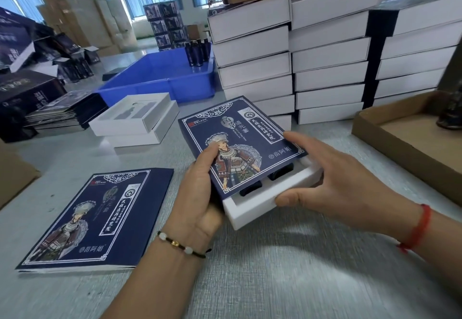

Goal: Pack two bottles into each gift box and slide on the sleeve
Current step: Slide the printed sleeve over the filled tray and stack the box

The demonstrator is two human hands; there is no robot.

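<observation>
Head view, left hand (200,193) fingers grasping sleeve (240,143), right hand (337,181) fingers grasping gift box (260,206)

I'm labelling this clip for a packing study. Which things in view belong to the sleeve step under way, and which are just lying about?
In the job:
- left hand gripping the blue sleeve
- right hand holding the white box
- two dark bottles inside it

Lying about:
- flat sleeves
- empty open box
- blue crate
- stacked white boxes
- cardboard tray
</observation>
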